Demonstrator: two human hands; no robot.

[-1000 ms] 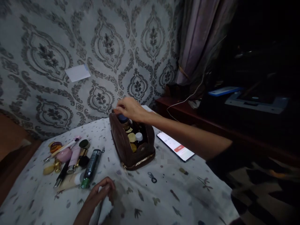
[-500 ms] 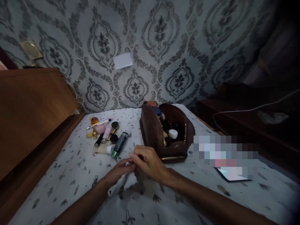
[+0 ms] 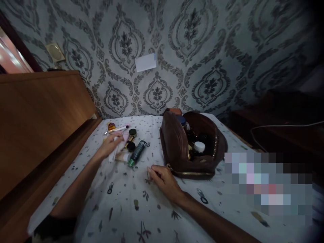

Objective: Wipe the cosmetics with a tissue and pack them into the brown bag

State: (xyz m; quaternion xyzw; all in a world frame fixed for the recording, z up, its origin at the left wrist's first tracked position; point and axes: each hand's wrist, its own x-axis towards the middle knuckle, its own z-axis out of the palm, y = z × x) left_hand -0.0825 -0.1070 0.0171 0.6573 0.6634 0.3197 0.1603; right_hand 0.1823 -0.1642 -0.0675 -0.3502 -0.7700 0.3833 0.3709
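Observation:
My left hand [image 3: 110,145] is closed on a crumpled white wipe [image 3: 113,154] that hangs from it among the cosmetics, covering part of a pink item. Close by lie a dark tube with a green cap [image 3: 137,153], a pale tube [image 3: 122,157], a black-lidded jar [image 3: 130,146], a dark green lid [image 3: 132,132] and an amber jar [image 3: 111,127]. Beside the brown cosmetic bag [image 3: 174,145], my right hand [image 3: 163,179] rests low with fingers curled; whatever they may hold is hidden. The unzipped bag has a white-capped jar [image 3: 199,146] inside.
A patterned white sheet [image 3: 126,209] covers the surface. The wooden board [image 3: 45,125] rises on the left, and the wallpapered wall [image 3: 157,30] stands behind. At right are a blurred-out patch [image 3: 268,185] and a white cable [image 3: 286,126].
My hands have parted. The left one moved away to the cosmetics with the white wipe, while the right stayed near the bag. The view has swung slightly left.

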